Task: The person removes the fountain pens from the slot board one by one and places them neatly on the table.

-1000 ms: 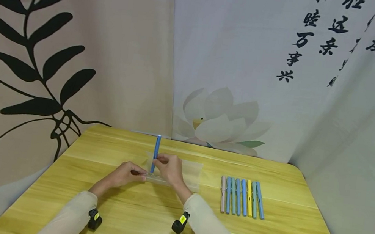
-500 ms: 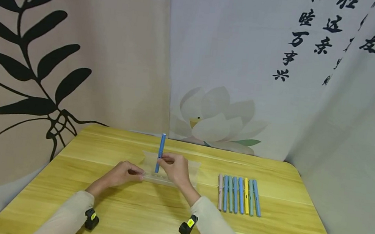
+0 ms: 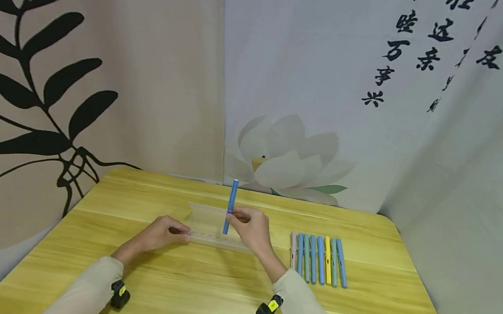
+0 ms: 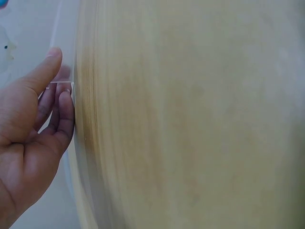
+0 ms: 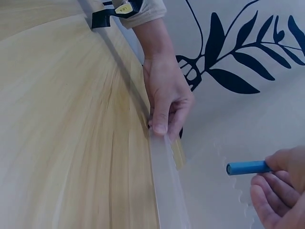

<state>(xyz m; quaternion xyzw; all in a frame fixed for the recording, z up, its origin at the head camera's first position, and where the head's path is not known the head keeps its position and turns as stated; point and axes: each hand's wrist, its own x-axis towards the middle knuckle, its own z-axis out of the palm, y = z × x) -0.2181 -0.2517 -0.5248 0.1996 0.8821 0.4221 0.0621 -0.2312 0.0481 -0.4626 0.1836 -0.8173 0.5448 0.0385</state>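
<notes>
In the head view a clear plastic rack [image 3: 215, 242] with a notched strip stands on the table. My left hand [image 3: 162, 234] pinches its left end between thumb and fingers; the left wrist view shows this hand [image 4: 28, 129] at the clear edge [image 4: 64, 38]. Above the rack, my right hand [image 3: 251, 227] pinches a blue pen [image 3: 233, 193], nearly upright. From the right wrist, the pen's lower end [image 5: 245, 168] sticks out of my fingertips [image 5: 274, 160], apart from the rack's front wall [image 5: 167, 191]. My right hand hides part of the rack's right side in the head view.
Several capped pens lie side by side in a row on the wooden table [image 3: 191, 294], right of the rack; a yellow pen [image 3: 327, 261] is among blue, green and pinkish ones. Printed curtains [image 3: 171, 92] hang behind the table. Each wrist wears a black camera [image 3: 269, 310].
My right hand has carried the blue pen rightward along the rack, still upright. The left hand keeps its pinch on the rack's left end. The head view has shifted slightly.
</notes>
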